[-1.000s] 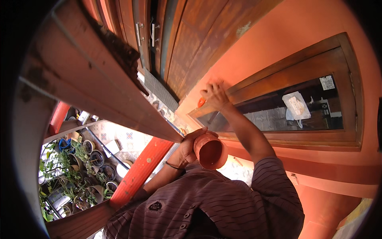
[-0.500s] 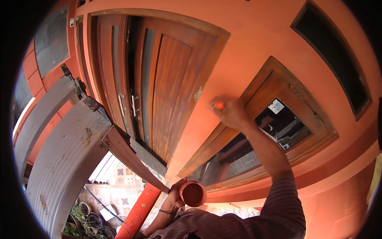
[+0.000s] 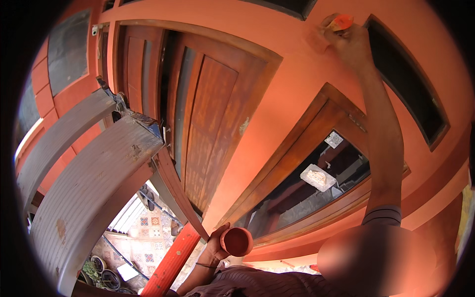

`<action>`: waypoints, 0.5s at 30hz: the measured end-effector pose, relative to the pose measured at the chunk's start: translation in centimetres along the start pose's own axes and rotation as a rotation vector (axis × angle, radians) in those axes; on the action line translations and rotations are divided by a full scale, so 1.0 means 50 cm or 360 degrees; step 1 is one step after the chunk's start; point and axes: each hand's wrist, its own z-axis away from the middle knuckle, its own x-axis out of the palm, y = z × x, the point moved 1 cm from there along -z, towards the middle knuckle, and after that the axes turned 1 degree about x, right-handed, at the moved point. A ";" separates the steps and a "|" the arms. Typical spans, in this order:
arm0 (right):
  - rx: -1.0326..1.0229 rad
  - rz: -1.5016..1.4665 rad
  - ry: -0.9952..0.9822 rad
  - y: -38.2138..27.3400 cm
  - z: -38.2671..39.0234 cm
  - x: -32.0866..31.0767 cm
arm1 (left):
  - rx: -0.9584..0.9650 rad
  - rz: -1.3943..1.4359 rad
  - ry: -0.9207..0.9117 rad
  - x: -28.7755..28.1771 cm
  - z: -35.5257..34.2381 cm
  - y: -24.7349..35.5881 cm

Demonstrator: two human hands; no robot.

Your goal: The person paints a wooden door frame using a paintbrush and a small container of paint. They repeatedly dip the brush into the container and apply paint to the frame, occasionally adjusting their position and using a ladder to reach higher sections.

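My left hand, low in the middle, is wrapped round a small round paint cup. The inside of the cup is dark red-brown. My right arm reaches up to the far right, where my right hand is closed on a paintbrush with an orange handle. Its bristle end is smeared by motion and close to the orange wall, between two dark window panes; whether it touches the wall cannot be made out.
A grey metal ladder stands at the left, with a red rail beside my left forearm. Wooden doors and a wood-framed window are set in the wall. Far below lie a patterned tile floor and potted plants.
My right hand has risen up and to the right, from beside the window frame to high on the wall. The left hand and cup have barely moved. The view has shifted slightly.
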 end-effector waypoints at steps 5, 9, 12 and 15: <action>-0.0915 0.1003 0.0406 -0.043 -0.017 -0.020 | -0.0042 0.0068 -0.0055 0.001 0.003 0.002; -0.1172 0.1278 0.0065 -0.014 0.081 0.092 | -0.0049 0.0004 0.0011 0.055 0.016 -0.004; -0.1102 0.1119 -0.0241 -0.008 0.158 0.137 | -0.0021 0.0001 0.0087 0.062 0.023 -0.006; -0.0934 0.0575 -0.0358 -0.049 0.173 0.132 | 0.0010 0.0028 0.0091 0.031 0.016 0.000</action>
